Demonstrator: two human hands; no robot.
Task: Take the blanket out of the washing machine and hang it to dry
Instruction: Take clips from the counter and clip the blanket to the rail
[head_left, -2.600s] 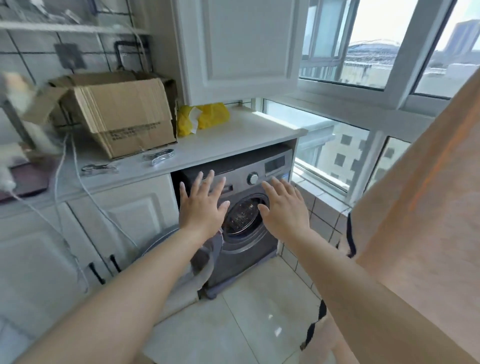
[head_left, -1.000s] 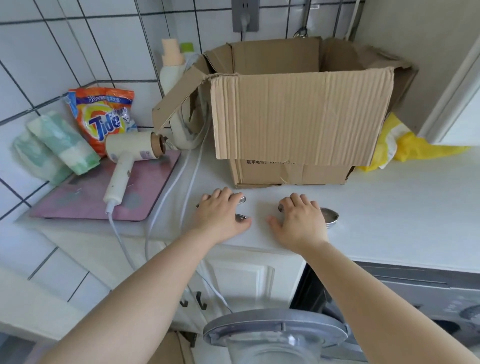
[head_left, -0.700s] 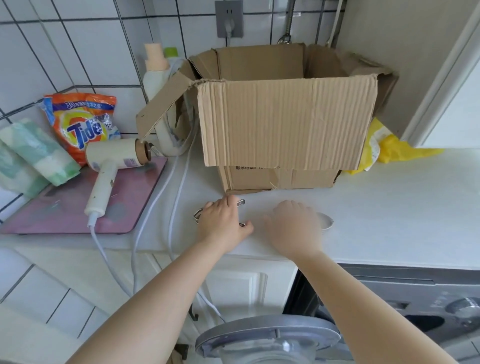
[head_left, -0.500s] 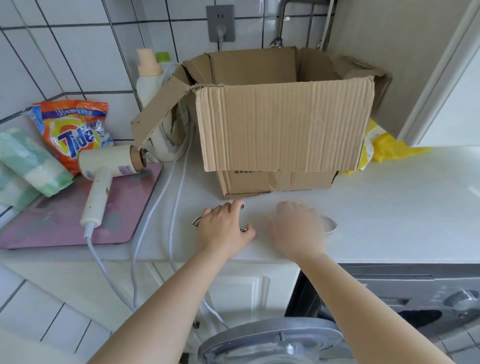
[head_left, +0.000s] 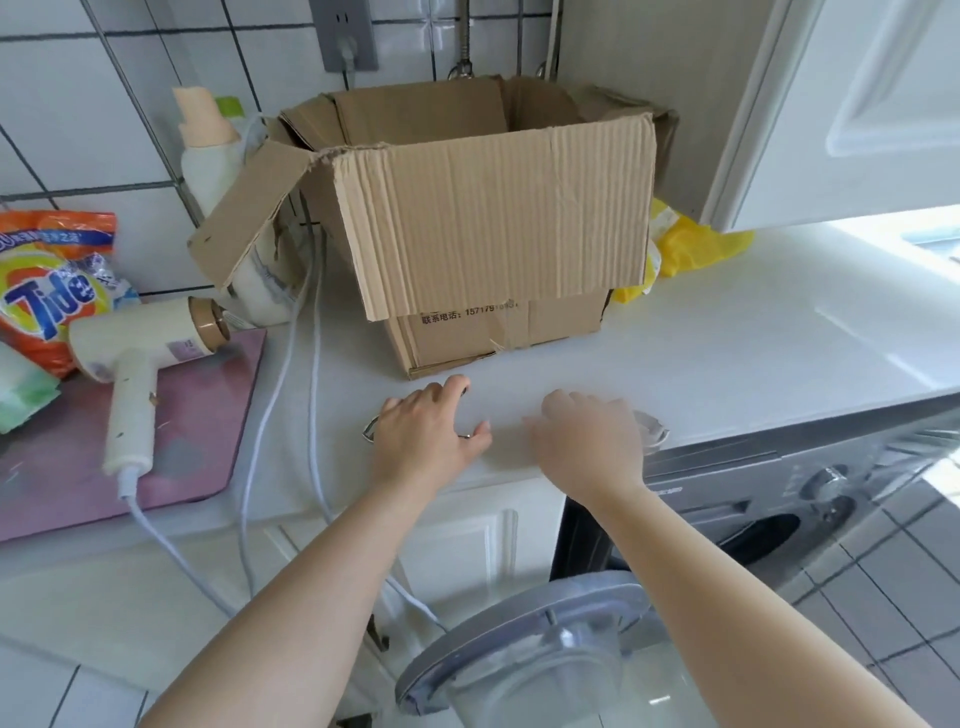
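Mostly hidden: left hand (head_left: 423, 434) covers a thin metal clip (head_left: 370, 429) on the white worktop (head_left: 753, 343), fingers curled over it, grip unclear. Right hand (head_left: 584, 439), blurred, fingers bent down over a round metal piece (head_left: 655, 428); hold can't be told. Cardboard box (head_left: 493, 218) at centre stands open, contents out of sight. Washing machine (head_left: 779, 493) lower right, door (head_left: 519, 639) swung open, drum dark; blanket not visible. Hair dryer (head_left: 135, 364) and Tide bag (head_left: 52, 280) at left.
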